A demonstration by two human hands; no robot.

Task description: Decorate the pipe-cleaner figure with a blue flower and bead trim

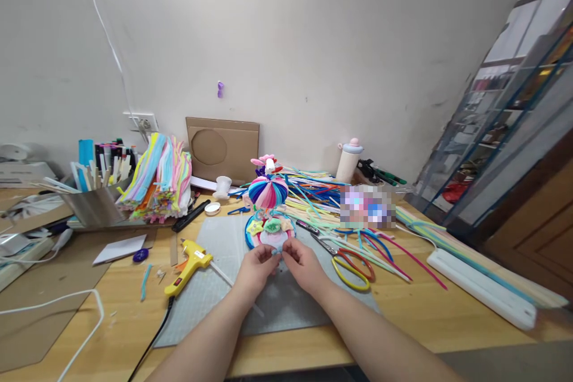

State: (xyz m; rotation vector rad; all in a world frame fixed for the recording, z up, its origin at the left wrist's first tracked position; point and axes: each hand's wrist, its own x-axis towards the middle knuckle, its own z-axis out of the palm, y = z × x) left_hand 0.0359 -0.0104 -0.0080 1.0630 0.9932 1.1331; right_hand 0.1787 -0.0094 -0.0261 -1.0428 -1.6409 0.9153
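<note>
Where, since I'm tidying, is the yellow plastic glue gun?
In the head view, the glue gun lies left of the left hand, across the left edge of the grey rectangular mat.

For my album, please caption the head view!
Left hand and right hand meet at a colourful craft, glue gun nearby.

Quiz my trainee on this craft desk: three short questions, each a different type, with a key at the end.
1. True or false: the yellow glue gun lies nearer the left hand than the right hand.
2. Which is closest to both hands? A) the bottle; B) the colorful decoration; C) the upright cardboard.
3. Complete: one handle loop of the scissors is red-orange, the other is ____.

Key: 1 true; 2 B; 3 yellow.
</note>
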